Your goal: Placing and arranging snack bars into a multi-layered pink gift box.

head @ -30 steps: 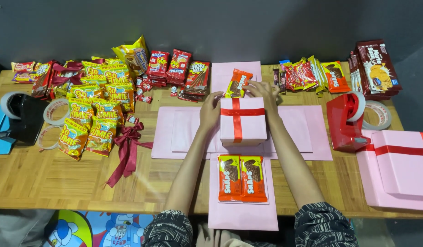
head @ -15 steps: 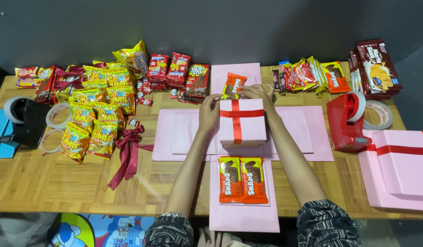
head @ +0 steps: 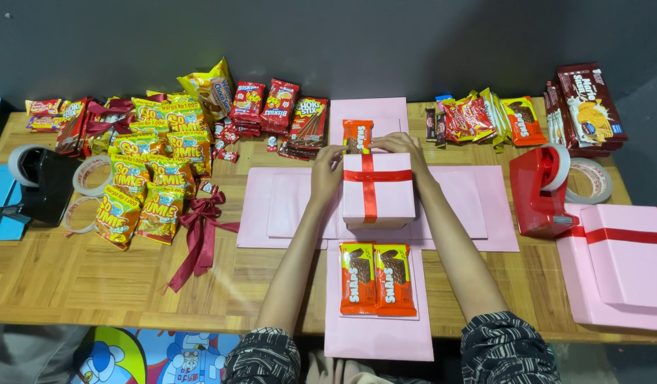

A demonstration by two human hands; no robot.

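**Both hands steady a snack packet behind a ribboned pink box**

A person's left hand (head: 327, 173) and right hand (head: 402, 146) met at the far edge of a small pink box (head: 379, 192) tied with a red ribbon (head: 370, 186), fingers closed from either side on an orange wafer packet (head: 358, 135) that stood upright just behind the box, on the far flap of an unfolded pink card layout (head: 478, 206). The box sat at the centre of that cross-shaped layout on a wooden table (head: 94, 277). Two more orange packets (head: 377, 279) lay side by side on the near flap. Judging from the scene, the packet would sit best if kept square to the flap and pressed flat evenly with both thumbs, without nudging the box or creasing its ribbon. Yellow snack bags (head: 152, 178), a dark red bow (head: 200, 227) and a red tape dispenser (head: 538, 188) lay to the sides, with another pink box (head: 627, 263) at far right.
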